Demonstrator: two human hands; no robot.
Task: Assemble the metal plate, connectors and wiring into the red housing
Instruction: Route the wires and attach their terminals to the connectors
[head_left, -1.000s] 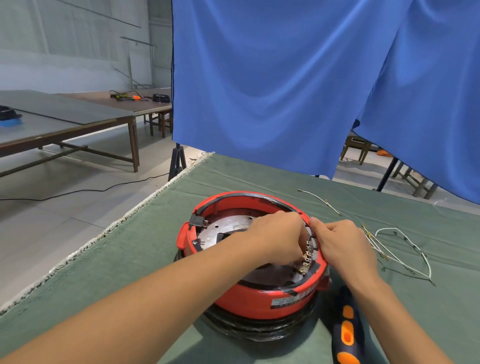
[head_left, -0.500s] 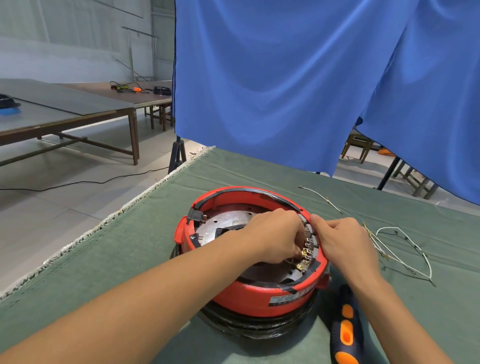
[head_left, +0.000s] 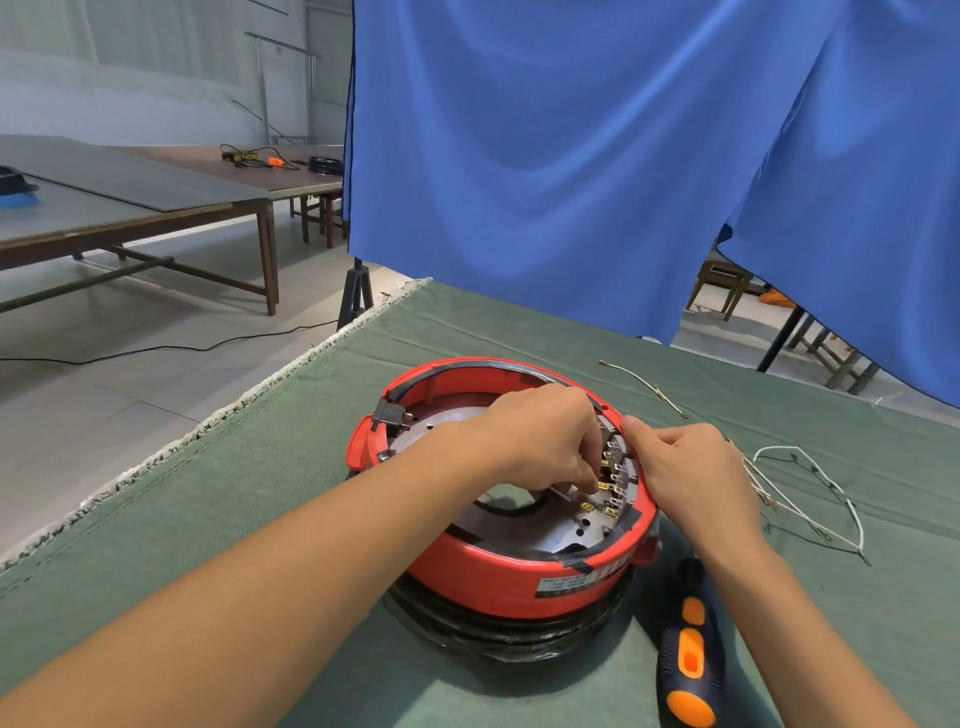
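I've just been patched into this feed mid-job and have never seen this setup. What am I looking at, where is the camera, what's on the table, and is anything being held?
There is no robot: a person works bare-handed, and the one camera sits on their head, looking forward and down.

On the green cloth stands the round red housing, with the metal plate inside it and a row of small connectors along its right inner edge.

The left hand reaches inside and pinches a thin wire near the connectors. The right hand rests curled on the housing's right rim; whether it grips anything is hidden.

Loose wires lie to the right, and a screwdriver lies near the front.
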